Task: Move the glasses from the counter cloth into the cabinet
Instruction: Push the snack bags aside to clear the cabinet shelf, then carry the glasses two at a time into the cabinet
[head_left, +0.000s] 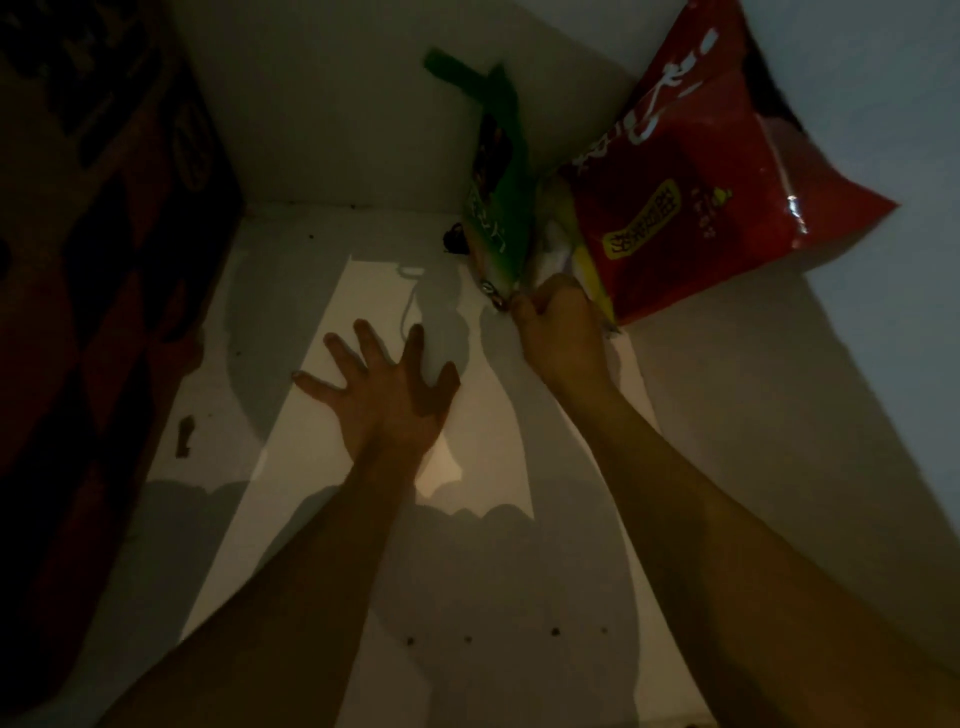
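Observation:
I am looking into a dim white cabinet, onto its shelf floor (467, 519). My left hand (384, 395) lies open above the floor with its fingers spread and holds nothing. A faint pale curved outline (408, 301) stands just beyond its fingertips; I cannot tell whether it is a clear glass. My right hand (563, 332) is closed in a fist on the lower edges of a green bag (498, 208) and a red bag (717, 182). Both bags lean into the cabinet's back right corner. No counter cloth is in view.
A dark red patterned box (104, 260) fills the cabinet's left side. The white back wall (337, 130) and right wall (857, 364) close the space. A small dark object (454, 241) lies behind the green bag. Dark specks (410, 640) dot the floor near the front.

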